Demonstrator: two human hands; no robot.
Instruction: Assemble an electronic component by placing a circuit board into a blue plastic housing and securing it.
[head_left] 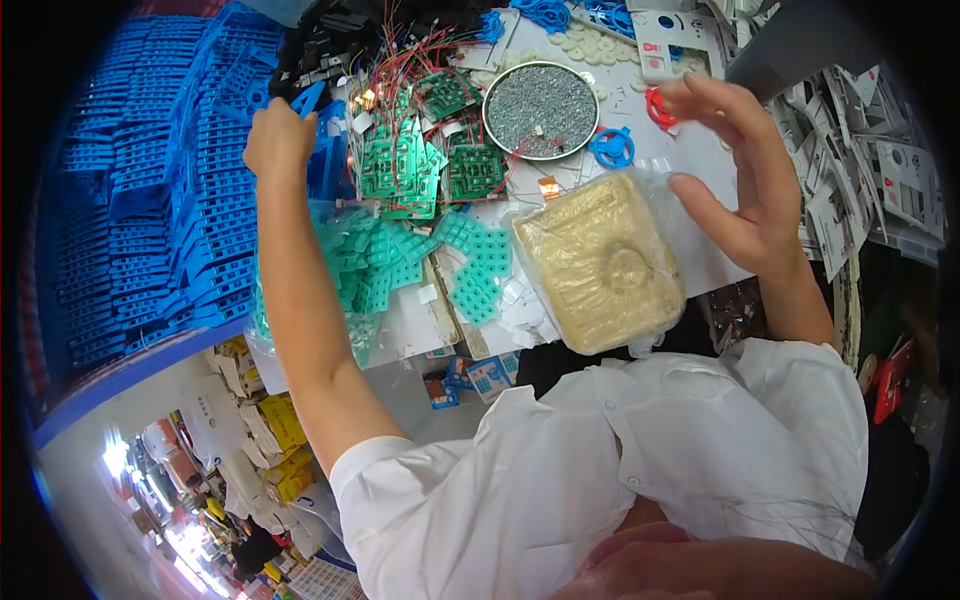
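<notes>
My left hand (280,140) is reaching out at the far left, its fingers curled closed at a blue plastic part (308,98). The fingertips are mostly hidden behind the hand. Beside it rise tall stacks of blue plastic housings (150,180). Green circuit boards (400,165) with thin red wires lie just to its right. My right hand (745,170) is raised with thumb and fingers apart, holding nothing. Close to it, a tan, squarish block wrapped in clear plastic (600,265) rests at the table's near edge.
A round dish of small grey metal pieces (540,110) stands mid-table, with a blue ring-shaped part (612,148) and a red one (660,108) nearby. Green keypad sheets (380,260) spread in front of the boards. White panels (830,170) are piled at right.
</notes>
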